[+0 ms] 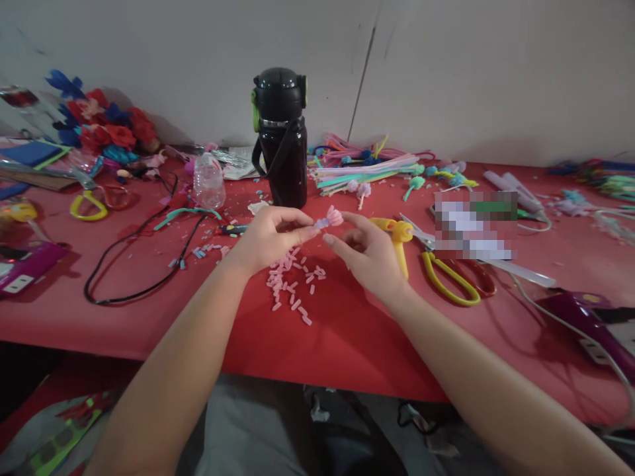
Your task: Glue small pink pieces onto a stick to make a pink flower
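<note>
Over the red table, my left hand (pixel 270 238) pinches a small craft flower (pixel 334 216) with a pink petalled head and a lavender base between thumb and fingertips. My right hand (pixel 372 258) is at the flower's other side, its index fingertip at the pink head and its thumb lower, with a gap between them. Whether that fingertip touches the head, I cannot tell. Below my hands lies a loose scatter of short pink pieces (pixel 290 284). Right beside my right hand is a yellow glue gun (pixel 401 231), partly hidden by the hand.
A black bottle (pixel 288 155) stands behind my hands. Yellow-and-red-handled scissors (pixel 451 281) lie right, another pair (pixel 89 205) left. Pipe cleaners (pixel 367 173) are piled at the back. A black cord (pixel 133 301) loops at left; a purple power strip (pixel 590 324) sits at right.
</note>
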Demonstrator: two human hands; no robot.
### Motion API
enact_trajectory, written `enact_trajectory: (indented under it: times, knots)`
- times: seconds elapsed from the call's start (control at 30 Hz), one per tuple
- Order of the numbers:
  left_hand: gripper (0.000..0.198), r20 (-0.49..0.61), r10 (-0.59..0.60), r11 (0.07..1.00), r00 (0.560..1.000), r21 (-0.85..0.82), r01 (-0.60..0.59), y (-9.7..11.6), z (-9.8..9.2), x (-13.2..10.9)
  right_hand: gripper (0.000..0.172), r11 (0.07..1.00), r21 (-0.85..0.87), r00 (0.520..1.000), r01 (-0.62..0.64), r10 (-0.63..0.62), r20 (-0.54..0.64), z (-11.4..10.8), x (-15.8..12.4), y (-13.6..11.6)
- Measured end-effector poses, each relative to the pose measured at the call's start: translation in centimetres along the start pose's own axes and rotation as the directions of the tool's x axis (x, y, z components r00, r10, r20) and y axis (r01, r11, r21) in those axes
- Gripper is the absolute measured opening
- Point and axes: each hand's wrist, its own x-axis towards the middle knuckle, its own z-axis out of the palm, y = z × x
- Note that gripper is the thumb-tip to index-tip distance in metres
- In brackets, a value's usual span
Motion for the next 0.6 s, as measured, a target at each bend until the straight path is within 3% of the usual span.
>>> enact_trajectory:
  times: [0.07,0.17,0.3,0.5,0.6]
  knots:
    - [0.03,0.047,-0.006,1.0,0.999,-0.003,0.006,0.2,0.1,0.0,0.027,0.999,-0.024,0.999,0.035,-0.034,0.037,0.0,0.1,0.1]
    - [0.028,0.027,0.005,1.0,1.0,-0.007,-0.004,0.3,0.2,-0.1,0.033,0.998,-0.046,0.996,0.035,-0.031,0.084,-0.1,0.1,0.5]
    - [0.022,-0.084,0.063,0.996,0.994,-0.051,-0.067,0.1,-0.3,0.0,0.044,0.991,-0.136,0.989,-0.014,0.034,0.145,-0.2,0.2,0.8]
    - [0.017,-0.334,0.105,0.987,0.937,-0.079,-0.139,0.3,-1.6,0.0,0.054,0.915,-0.393,0.98,0.09,-0.01,0.2,-0.5,0.0,1.0]
    - [0.016,-0.305,0.115,0.993,0.945,-0.004,-0.122,0.3,-1.6,0.0,0.03,0.913,-0.386,0.98,0.132,-0.061,0.191,-0.6,0.1,1.5]
